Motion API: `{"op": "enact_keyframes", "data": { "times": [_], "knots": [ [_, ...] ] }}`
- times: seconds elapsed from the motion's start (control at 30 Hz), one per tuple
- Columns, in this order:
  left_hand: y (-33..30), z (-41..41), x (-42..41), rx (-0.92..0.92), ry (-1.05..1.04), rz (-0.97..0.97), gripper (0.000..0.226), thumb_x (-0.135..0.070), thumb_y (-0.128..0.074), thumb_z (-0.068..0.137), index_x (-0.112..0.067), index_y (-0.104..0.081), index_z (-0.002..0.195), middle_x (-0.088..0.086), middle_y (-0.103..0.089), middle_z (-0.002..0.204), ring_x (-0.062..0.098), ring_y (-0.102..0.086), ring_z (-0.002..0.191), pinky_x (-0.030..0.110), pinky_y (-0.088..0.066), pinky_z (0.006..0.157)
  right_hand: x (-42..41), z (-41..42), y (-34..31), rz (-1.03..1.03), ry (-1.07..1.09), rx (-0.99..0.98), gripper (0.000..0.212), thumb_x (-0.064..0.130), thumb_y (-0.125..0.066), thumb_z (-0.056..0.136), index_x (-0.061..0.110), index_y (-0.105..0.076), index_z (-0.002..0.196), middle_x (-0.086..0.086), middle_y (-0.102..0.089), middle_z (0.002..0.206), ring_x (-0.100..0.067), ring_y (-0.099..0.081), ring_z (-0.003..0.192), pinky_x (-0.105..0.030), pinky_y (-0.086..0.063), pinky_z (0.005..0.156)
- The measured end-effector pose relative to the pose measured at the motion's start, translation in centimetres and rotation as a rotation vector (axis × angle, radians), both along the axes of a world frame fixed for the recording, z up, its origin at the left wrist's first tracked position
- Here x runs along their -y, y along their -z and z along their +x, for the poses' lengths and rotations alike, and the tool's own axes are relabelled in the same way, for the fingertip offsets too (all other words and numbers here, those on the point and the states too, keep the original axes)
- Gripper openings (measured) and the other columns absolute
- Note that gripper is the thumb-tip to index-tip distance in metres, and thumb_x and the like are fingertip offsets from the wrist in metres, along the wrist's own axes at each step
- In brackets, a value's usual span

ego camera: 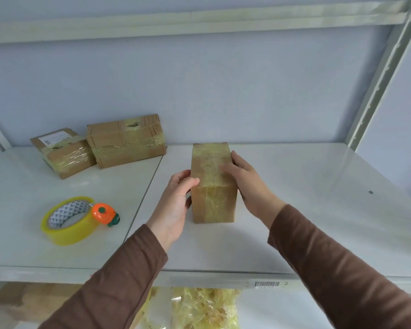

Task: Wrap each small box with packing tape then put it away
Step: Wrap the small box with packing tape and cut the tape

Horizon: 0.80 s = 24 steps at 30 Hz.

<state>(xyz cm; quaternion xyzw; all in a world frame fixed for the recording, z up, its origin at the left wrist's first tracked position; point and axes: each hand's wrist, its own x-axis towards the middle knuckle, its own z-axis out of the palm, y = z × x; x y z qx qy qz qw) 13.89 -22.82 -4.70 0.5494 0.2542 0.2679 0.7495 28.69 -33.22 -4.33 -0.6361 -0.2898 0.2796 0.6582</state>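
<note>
A small tape-wrapped cardboard box stands on the white shelf, near its middle. My left hand grips the box's left side, thumb hooked over its top front edge. My right hand holds the right side, with the fingers lying across the top. A roll of yellowish packing tape lies flat at the front left, with an orange cutter clipped to it.
Two other taped cardboard boxes sit at the back left against the wall. A metal upright rises at the right. Crumpled used tape and a brown box lie on the shelf below.
</note>
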Motion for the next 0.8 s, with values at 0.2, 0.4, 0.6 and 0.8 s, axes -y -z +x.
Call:
{"op": "enact_keyframes", "data": {
  "times": [0.2, 0.4, 0.6, 0.8],
  "knots": [
    [-0.7, -0.8, -0.5, -0.051, 0.074, 0.122, 0.041, -0.027, -0.066, 0.097, -0.022, -0.06, 0.137, -0.011, -0.07, 0.126, 0.005, -0.06, 0.123, 0.035, -0.041, 0.112, 1.7, -1.7, -2.1, -0.243, 0.116, 0.345, 0.068, 0.028, -0.06, 0.101, 0.021, -0.03, 0.161, 0.009, -0.048, 0.154, -0.009, -0.045, 0.14, -0.019, -0.042, 0.101],
    [-2.8, -6.1, -5.2, -0.178, 0.135, 0.593, 0.071, -0.043, -0.082, 0.076, -0.035, -0.055, 0.141, -0.024, -0.052, 0.146, -0.008, -0.04, 0.139, 0.024, -0.028, 0.118, 0.9, -7.7, -5.0, 0.161, 0.263, 1.146, 0.048, 0.011, -0.059, 0.098, 0.01, -0.053, 0.146, -0.006, -0.052, 0.149, -0.025, -0.044, 0.14, -0.029, -0.033, 0.117],
    [-3.1, -13.6, -15.2, -0.817, 0.171, 0.986, 0.117, -0.027, -0.088, 0.067, -0.043, -0.016, 0.159, -0.001, -0.021, 0.162, 0.022, -0.035, 0.14, 0.034, -0.034, 0.109, -5.2, -13.1, -1.0, 0.034, -0.131, 0.795, 0.052, 0.017, -0.063, 0.098, 0.017, -0.045, 0.148, -0.001, -0.058, 0.137, -0.014, -0.054, 0.126, -0.035, -0.047, 0.106],
    [-0.6, -16.0, -20.6, -1.144, 0.259, 0.997, 0.132, -0.057, -0.088, 0.057, -0.033, -0.012, 0.162, 0.003, -0.02, 0.167, 0.027, -0.019, 0.152, 0.044, -0.026, 0.12, -14.3, -15.9, 3.1, -0.223, -0.282, 0.58, 0.07, 0.018, -0.07, 0.094, 0.015, -0.035, 0.155, -0.011, -0.052, 0.147, -0.024, -0.052, 0.133, -0.036, -0.045, 0.107]
  ]
}}
